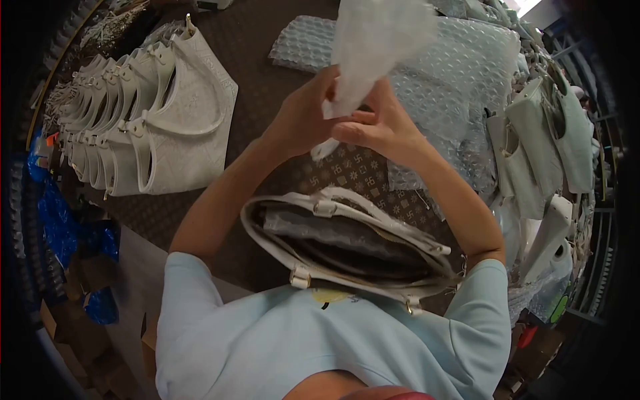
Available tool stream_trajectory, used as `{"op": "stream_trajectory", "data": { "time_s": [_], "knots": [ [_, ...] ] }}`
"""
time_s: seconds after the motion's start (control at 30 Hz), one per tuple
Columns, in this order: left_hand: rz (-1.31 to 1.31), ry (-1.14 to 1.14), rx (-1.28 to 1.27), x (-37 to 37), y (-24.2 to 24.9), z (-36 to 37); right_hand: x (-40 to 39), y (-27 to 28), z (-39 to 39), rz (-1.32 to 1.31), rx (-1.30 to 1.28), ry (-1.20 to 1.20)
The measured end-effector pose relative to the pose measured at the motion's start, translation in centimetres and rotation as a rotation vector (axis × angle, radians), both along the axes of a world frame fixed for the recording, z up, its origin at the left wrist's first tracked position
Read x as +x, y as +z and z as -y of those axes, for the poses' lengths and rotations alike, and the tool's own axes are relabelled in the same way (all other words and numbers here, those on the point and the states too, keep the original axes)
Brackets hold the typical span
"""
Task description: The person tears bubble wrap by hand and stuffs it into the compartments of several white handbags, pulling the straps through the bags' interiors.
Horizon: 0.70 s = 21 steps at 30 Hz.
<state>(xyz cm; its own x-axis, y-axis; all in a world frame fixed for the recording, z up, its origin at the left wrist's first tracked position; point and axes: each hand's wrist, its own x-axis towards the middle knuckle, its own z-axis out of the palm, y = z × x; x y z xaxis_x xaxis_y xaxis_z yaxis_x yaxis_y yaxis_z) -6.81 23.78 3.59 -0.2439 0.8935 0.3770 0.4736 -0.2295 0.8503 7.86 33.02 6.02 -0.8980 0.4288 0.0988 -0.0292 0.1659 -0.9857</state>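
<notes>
Two hands grip plastic wrap (373, 47), handbag (347, 247) (open) below

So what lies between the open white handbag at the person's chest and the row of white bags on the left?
In the head view, only bare patterned tabletop and the person's left forearm separate the open handbag from the row of bags.

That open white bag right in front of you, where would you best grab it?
Probably by the handle arching over the far rim of the bag, reaching from above. The bag's mouth faces up and the strap stands free of the body, so fingers could hook under it.
</notes>
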Motion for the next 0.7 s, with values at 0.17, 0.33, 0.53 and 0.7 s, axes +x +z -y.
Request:
{"op": "stream_trajectory", "data": {
  "time_s": [0.17,0.33,0.53,0.7],
  "knots": [
    [-0.2,-0.319,0.052,1.0,6.9,4.6,3.3,6.5,3.6,0.055,0.444,-0.575],
    [0.009,-0.513,-0.059,1.9,10.3,13.6,13.7,14.1,4.3,-0.053,0.967,-1.012],
    [0.202,-0.429,-0.574,3.2,2.9,15.0,21.5,15.9,13.7,0.238,1.103,-0.54],
    [0.13,-0.623,-0.568,3.6,1.4,14.8,14.5,9.4,16.6,0.683,0.934,0.099]
  ]
}}
